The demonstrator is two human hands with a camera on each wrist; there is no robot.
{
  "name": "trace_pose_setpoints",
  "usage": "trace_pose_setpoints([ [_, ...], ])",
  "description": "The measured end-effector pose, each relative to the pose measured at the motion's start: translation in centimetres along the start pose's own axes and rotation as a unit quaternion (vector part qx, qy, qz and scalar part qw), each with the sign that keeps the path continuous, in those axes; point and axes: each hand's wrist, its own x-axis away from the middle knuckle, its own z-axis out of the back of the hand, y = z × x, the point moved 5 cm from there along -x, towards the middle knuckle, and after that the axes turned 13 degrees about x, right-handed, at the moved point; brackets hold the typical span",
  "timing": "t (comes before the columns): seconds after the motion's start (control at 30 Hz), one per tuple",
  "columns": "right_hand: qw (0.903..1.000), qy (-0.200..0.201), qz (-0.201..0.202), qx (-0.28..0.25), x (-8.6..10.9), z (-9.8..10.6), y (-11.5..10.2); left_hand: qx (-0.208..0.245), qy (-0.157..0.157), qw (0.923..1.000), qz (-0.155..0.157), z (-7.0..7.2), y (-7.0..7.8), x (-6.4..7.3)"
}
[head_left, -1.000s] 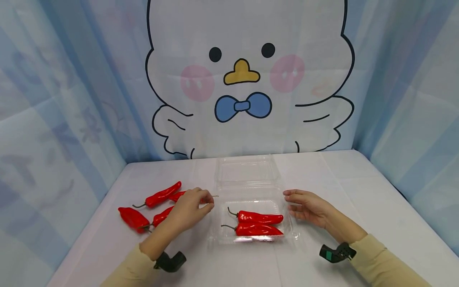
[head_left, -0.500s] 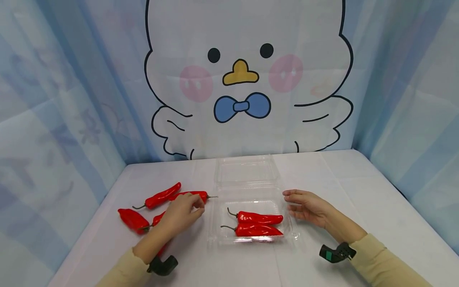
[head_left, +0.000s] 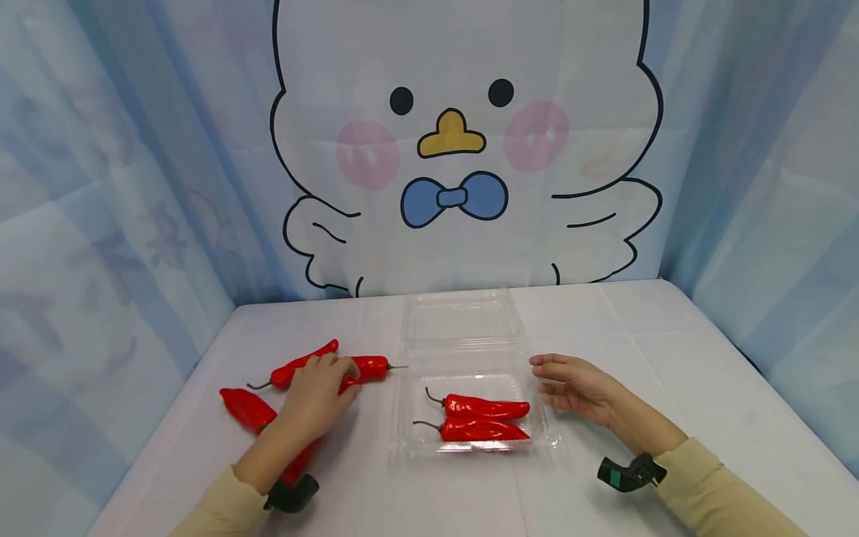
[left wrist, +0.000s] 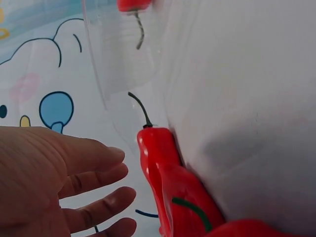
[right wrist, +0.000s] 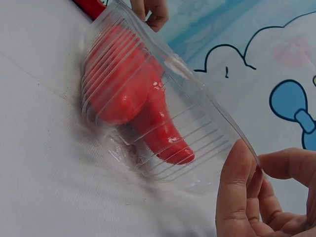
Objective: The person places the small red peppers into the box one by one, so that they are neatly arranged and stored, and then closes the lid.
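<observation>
My left hand (head_left: 314, 399) reaches over a loose group of red chili peppers on the left, its fingers spread and lightly bent. In the left wrist view its fingers stand apart beside a glossy red chili pepper (left wrist: 160, 153) with a green stem, with nothing between them. My right hand (head_left: 573, 389) pinches the right rim of a clear plastic clamshell container (right wrist: 197, 121) between thumb and fingers. Inside the container's base lie two chili peppers, the rear one (head_left: 486, 407) and the front one (head_left: 479, 430), side by side with stems to the left.
Behind the base, the container's clear lid (head_left: 463, 321) lies folded back. More chili peppers lie around the left hand, one (head_left: 244, 409) farthest left and one (head_left: 295, 369) behind it; the forearm partly hides others. A white cloth (head_left: 604, 321) covers the table, and a printed curtain (head_left: 456, 253) hangs behind.
My left hand has moved left and back from beside the container to above the loose chili peppers, uncovering the stem end of one. My right hand stays at the container's rim.
</observation>
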Motion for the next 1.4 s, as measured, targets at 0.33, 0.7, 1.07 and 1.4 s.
trace_pose_setpoints([
  [0.33,1.0,-0.004,-0.002,0.004,0.0,-0.1,0.0,-0.048,-0.019,0.9985,0.018,1.3,-1.9,0.6],
  [0.7,1.0,-0.002,-0.004,0.007,-0.1,-0.1,-0.1,-0.056,-0.06,0.996,0.036,2.1,-3.4,1.0],
  [1.07,1.0,-0.004,0.0,0.003,0.0,0.0,0.0,0.032,-0.105,0.9899,0.09,2.0,-4.8,0.4],
  [1.4,1.0,-0.007,0.003,-0.001,0.0,0.1,0.1,0.078,-0.116,0.9836,0.114,1.9,-4.1,0.6],
])
